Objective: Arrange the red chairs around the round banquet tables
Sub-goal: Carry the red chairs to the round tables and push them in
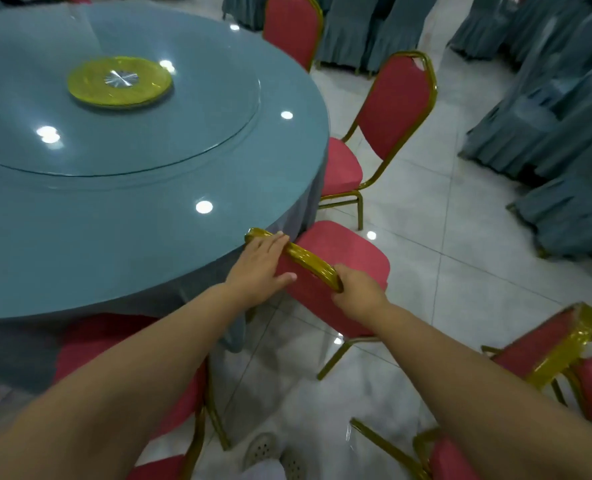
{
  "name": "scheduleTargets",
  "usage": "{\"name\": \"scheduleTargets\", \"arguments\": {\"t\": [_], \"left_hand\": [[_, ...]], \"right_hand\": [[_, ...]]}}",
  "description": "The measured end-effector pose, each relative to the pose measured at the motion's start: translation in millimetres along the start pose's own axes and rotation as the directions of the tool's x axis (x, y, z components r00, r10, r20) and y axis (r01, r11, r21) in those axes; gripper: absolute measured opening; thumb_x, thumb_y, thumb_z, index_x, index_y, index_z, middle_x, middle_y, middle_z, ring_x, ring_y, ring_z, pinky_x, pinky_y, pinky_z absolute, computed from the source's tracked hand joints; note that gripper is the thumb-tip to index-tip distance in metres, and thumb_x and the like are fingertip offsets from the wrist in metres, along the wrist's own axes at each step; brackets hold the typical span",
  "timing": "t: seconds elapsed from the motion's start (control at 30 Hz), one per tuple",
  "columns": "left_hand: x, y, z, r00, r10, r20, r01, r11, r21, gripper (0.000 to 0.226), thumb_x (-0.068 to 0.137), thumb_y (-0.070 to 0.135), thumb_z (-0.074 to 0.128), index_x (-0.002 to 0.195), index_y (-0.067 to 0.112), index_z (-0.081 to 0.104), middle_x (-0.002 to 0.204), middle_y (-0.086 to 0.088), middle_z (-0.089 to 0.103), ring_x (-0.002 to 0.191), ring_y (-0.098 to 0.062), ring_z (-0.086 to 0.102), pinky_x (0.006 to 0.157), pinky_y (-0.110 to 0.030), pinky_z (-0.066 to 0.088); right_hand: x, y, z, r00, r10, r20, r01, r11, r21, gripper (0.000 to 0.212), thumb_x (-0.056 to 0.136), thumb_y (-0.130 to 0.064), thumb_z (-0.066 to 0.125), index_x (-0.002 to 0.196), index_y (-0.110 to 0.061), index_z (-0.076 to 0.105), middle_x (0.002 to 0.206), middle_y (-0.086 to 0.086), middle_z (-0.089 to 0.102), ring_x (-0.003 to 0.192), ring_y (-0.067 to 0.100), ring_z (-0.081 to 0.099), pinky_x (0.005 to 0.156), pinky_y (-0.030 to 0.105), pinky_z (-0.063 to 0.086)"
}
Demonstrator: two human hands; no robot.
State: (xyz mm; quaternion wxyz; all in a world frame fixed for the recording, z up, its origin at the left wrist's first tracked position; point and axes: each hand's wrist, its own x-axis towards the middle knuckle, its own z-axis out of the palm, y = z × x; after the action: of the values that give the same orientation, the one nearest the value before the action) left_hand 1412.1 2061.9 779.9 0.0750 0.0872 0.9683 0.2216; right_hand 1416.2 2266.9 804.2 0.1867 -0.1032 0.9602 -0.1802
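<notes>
A red chair (pixel 343 252) with a gold frame stands at the near right edge of the round table (pixel 114 188), which has a grey-blue cloth. My left hand (pixel 258 268) grips the left part of the chair's gold top rail, fingers over the rail and thumb on the red back. My right hand (pixel 357 294) holds the rail's right end. The seat points away from me, beside the table's skirt. Another red chair (pixel 391 109) is tucked at the table further right, and a third (pixel 293 27) stands beyond it.
A glass turntable with a yellow hub (pixel 119 81) tops the table. More red chairs are at bottom left (pixel 180 403) and bottom right (pixel 544 348). Grey-blue covered chairs (pixel 551 126) crowd the right and far side. The floor is glossy white tile.
</notes>
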Motion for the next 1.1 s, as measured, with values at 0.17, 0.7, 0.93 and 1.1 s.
{"name": "scheduleTargets", "arguments": {"t": [0.17,0.7,0.93,1.1], "left_hand": [[41,-3,-15,0.993,0.064,0.101,-0.078,0.988,0.137,0.051,0.084,0.058,0.055,0.119,0.021,0.053,0.126,-0.004,0.054,0.118,-0.020,0.043,0.103,-0.035,0.035],[-8,152,41,0.959,0.131,0.251,-0.220,0.902,0.370,0.052,0.077,0.076,0.047,0.078,0.024,0.048,0.072,0.006,0.052,0.066,-0.012,0.052,0.064,-0.025,0.039],[-21,235,91,0.982,-0.034,0.184,-0.020,0.958,0.286,0.062,0.078,0.075,0.046,0.077,0.016,0.063,0.065,0.002,0.054,0.058,-0.014,0.051,0.058,-0.029,0.046],[-23,274,108,0.979,-0.126,0.157,0.097,0.978,0.183,0.051,0.084,0.064,0.050,0.063,0.018,0.049,0.063,-0.001,0.048,0.059,-0.016,0.049,0.055,-0.028,0.038]], "right_hand": [[3,9,-9,0.997,-0.038,0.070,0.037,0.999,0.016,0.017,0.086,-0.011,0.060,0.095,-0.023,0.053,0.081,-0.002,0.055,0.079,0.018,0.054,0.068,0.028,0.043],[-71,133,-67,0.928,-0.063,0.368,0.192,0.926,-0.325,0.034,0.083,-0.013,0.064,0.115,-0.023,0.058,0.104,0.003,0.063,0.096,0.022,0.058,0.078,0.029,0.047],[-74,207,-99,0.905,-0.180,0.385,0.404,0.648,-0.646,0.021,0.088,-0.028,0.060,0.109,-0.027,0.059,0.095,-0.004,0.064,0.094,0.019,0.060,0.097,0.034,0.044],[-67,230,-115,0.897,-0.263,0.355,0.441,0.474,-0.762,0.023,0.092,-0.022,0.057,0.114,-0.027,0.055,0.095,-0.005,0.062,0.096,0.019,0.059,0.104,0.034,0.034]]}}
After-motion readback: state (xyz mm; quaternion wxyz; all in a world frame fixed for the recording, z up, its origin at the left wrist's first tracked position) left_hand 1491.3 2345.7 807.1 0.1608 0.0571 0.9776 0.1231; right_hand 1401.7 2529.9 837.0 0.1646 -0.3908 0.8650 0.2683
